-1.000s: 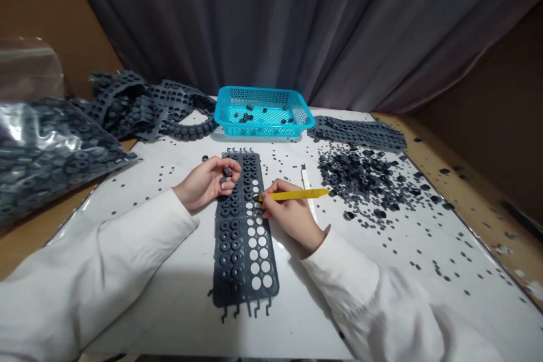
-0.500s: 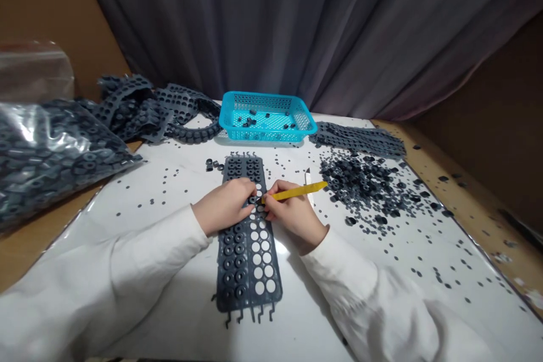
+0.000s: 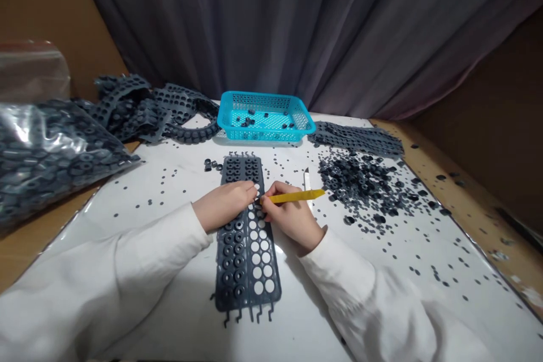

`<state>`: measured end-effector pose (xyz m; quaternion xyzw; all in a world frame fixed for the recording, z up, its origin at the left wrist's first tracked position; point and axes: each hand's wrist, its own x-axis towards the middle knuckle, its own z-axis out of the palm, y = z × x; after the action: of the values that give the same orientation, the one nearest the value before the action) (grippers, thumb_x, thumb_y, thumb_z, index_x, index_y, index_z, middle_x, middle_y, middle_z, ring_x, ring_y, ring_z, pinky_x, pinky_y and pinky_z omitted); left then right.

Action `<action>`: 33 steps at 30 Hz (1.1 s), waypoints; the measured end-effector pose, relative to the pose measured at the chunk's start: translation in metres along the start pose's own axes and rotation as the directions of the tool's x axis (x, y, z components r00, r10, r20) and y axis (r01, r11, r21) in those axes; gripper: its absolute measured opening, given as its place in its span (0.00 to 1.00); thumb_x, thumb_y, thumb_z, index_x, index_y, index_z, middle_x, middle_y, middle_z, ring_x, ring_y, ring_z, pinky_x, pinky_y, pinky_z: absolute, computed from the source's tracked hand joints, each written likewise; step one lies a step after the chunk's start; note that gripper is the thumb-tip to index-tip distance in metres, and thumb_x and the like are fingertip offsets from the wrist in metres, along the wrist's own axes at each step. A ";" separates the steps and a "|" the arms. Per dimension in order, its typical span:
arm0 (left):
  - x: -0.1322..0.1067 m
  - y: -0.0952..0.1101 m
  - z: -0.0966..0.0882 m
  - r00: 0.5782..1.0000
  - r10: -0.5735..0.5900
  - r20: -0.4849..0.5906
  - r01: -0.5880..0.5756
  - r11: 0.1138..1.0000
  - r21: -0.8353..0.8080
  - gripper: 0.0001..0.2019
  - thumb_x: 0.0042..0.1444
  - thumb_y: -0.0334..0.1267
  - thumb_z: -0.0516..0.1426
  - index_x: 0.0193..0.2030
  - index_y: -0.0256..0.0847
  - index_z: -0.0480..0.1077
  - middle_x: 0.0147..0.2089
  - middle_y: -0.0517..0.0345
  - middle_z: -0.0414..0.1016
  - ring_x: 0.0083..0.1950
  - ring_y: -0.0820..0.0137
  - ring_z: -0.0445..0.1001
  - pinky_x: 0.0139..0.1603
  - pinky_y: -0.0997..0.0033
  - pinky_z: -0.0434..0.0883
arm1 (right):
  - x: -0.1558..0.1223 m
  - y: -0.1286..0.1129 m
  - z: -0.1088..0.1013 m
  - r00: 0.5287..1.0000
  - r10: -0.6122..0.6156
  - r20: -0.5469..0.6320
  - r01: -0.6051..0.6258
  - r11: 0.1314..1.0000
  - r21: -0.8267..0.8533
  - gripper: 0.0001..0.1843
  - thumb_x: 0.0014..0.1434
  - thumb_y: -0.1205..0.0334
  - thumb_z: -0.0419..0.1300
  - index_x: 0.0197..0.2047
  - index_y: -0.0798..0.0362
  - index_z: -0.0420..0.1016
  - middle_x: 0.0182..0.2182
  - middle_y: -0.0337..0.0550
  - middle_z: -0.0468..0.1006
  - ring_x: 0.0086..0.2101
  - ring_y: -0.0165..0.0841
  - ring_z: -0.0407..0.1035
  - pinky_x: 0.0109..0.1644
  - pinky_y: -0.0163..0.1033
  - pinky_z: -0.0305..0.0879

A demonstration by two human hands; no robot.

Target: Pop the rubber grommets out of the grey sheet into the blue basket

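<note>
Head view: long dark-grey moulded rubber sheet [image 3: 244, 251] lies lengthwise away from the person, between both hands. Right hand [image 3: 292, 210] pinches a flat yellow plastic stick [image 3: 297, 197], tip at the sheet's holes. Left hand [image 3: 223, 205] presses on the sheet (anything under it: can't tell), no longer cupped above it as a second ago.

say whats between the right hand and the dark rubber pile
In the head view, a yellow tool held in the right hand points toward the pile, and a narrow white strip lies across that gap.
</note>
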<state>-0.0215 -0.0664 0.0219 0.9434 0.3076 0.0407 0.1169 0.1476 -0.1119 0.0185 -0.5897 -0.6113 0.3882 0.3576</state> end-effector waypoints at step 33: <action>-0.012 0.012 -0.001 0.912 -0.385 -0.141 0.150 0.633 -0.760 0.08 0.50 0.33 0.60 0.39 0.41 0.74 0.34 0.61 0.77 0.34 0.74 0.72 0.30 0.79 0.66 | -0.016 0.016 -0.016 0.963 -0.256 -0.080 0.265 0.870 0.416 0.02 0.50 0.64 0.68 0.30 0.50 0.79 0.32 0.43 0.78 0.34 0.32 0.73 0.39 0.39 0.72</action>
<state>-0.0246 -0.0828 0.0253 0.7420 0.4166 0.2805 0.4440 0.1698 -0.1270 0.0116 -0.4147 -0.5823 0.4530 0.5327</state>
